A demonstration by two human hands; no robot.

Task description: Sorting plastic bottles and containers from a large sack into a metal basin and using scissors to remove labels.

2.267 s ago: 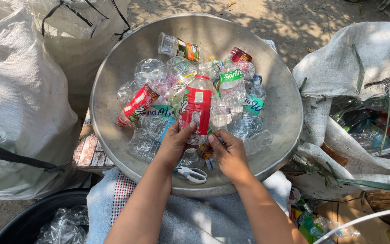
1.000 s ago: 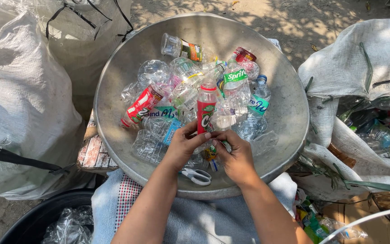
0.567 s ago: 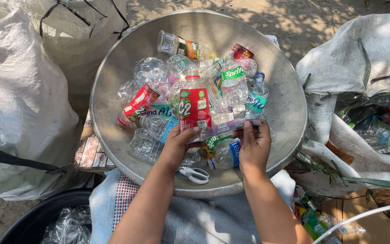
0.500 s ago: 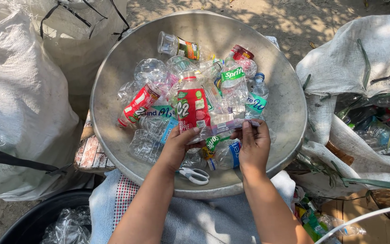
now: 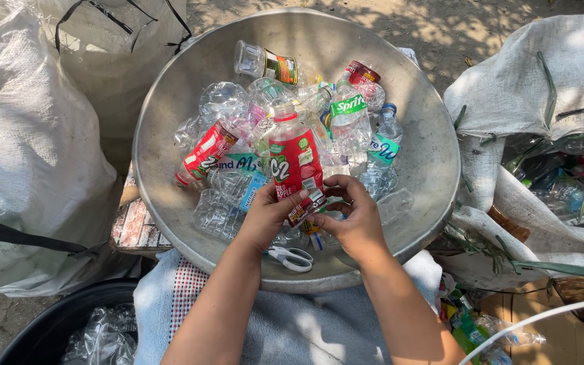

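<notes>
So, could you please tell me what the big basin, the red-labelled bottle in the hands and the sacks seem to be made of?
The basin looks like dull grey metal, scuffed and matte. The red-labelled bottle, held by the left hand and right hand, seems to be clear thin plastic with a glossy film label. The sacks look like woven white plastic, showing a fine weave.

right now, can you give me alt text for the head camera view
Two bare hands, left hand and right hand, hold a plastic bottle with a red label over a wide metal basin full of crushed clear bottles. White-handled scissors lie in the basin near the wrists, and white sacks stand on both sides.
</notes>
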